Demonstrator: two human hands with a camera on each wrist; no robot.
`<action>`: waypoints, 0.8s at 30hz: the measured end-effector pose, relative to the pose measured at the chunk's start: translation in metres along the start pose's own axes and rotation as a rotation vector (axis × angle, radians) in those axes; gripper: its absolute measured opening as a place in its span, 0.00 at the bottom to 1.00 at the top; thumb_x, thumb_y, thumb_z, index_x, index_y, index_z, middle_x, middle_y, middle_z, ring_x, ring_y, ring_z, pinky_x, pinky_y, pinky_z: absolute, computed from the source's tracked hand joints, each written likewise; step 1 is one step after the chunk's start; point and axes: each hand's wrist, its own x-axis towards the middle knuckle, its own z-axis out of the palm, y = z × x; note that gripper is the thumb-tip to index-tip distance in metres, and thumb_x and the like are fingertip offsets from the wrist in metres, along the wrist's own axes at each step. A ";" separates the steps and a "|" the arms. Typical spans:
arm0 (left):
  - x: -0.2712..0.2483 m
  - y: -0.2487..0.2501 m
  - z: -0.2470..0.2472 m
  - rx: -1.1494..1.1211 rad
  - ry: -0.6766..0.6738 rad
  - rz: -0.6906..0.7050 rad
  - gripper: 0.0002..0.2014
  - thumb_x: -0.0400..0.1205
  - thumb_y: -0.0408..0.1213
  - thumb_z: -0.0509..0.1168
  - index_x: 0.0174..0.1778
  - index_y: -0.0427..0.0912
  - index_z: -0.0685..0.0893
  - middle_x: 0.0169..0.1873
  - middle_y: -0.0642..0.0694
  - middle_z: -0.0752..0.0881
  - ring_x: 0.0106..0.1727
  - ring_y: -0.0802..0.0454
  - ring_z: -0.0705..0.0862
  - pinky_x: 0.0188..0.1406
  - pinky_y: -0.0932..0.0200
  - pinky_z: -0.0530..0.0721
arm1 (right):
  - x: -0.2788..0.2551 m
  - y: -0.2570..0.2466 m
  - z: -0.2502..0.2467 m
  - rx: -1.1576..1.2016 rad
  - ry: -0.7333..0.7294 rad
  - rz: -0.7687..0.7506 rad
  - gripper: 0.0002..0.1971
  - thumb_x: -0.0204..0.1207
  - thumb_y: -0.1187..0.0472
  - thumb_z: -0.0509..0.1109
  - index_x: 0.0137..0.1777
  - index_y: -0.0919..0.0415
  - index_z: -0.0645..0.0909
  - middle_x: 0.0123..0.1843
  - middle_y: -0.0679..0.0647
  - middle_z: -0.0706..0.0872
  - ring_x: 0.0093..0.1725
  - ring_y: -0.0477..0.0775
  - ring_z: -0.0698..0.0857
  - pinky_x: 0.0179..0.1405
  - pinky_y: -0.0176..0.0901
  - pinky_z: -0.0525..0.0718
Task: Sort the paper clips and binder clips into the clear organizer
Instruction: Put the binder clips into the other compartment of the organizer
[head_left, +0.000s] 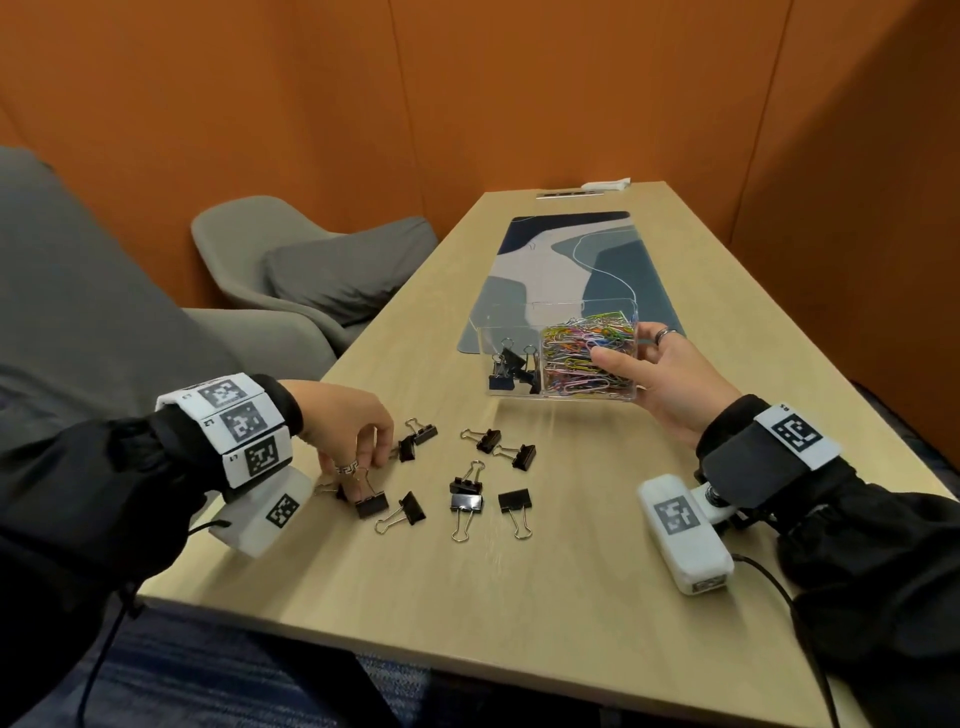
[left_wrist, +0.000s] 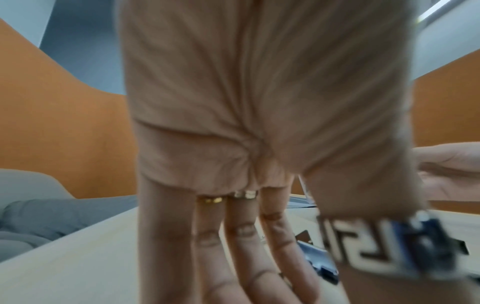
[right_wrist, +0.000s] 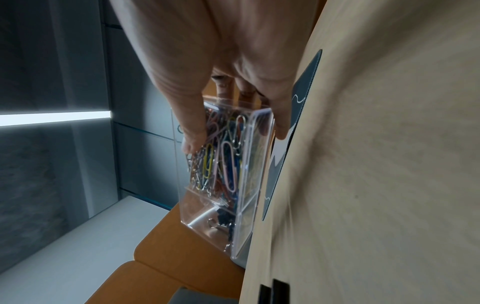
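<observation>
The clear organizer (head_left: 511, 358) sits on the wooden table (head_left: 571, 597), partly on a desk mat. Its right compartment is packed with colourful paper clips (head_left: 587, 353); its left one holds a few black binder clips (head_left: 511, 366). My right hand (head_left: 634, 353) grips the organizer's right end, thumb on the front wall and fingers behind. The right wrist view shows the organizer (right_wrist: 246, 205) under my thumb. My left hand (head_left: 358, 467) reaches down among several loose binder clips (head_left: 485, 440) and pinches the wire handle of one binder clip (head_left: 371, 506). The left wrist view is blurred.
A blue patterned desk mat (head_left: 571, 260) runs toward the far end of the table. Grey chairs (head_left: 311, 260) stand to the left. Orange walls close in behind and on the right. A white cloth (head_left: 605, 183) lies at the far edge.
</observation>
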 end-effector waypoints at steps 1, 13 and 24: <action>0.000 -0.001 0.000 -0.018 0.001 0.004 0.18 0.66 0.33 0.81 0.44 0.48 0.80 0.36 0.54 0.86 0.36 0.56 0.85 0.31 0.68 0.82 | 0.000 0.000 0.000 0.002 -0.001 0.003 0.29 0.71 0.66 0.74 0.71 0.66 0.68 0.63 0.62 0.84 0.59 0.59 0.86 0.54 0.52 0.87; 0.001 -0.005 -0.002 -0.052 -0.005 0.031 0.26 0.61 0.34 0.84 0.50 0.48 0.79 0.39 0.53 0.86 0.34 0.59 0.84 0.38 0.64 0.85 | 0.000 0.001 0.002 -0.040 -0.002 0.000 0.32 0.68 0.62 0.76 0.71 0.63 0.68 0.63 0.60 0.84 0.60 0.58 0.85 0.57 0.53 0.86; 0.002 -0.006 -0.007 -0.155 0.017 0.098 0.22 0.67 0.22 0.77 0.49 0.49 0.80 0.42 0.46 0.84 0.37 0.55 0.85 0.36 0.60 0.86 | -0.002 -0.001 0.003 -0.004 -0.007 0.008 0.32 0.70 0.66 0.75 0.73 0.65 0.66 0.64 0.61 0.83 0.58 0.57 0.86 0.56 0.52 0.86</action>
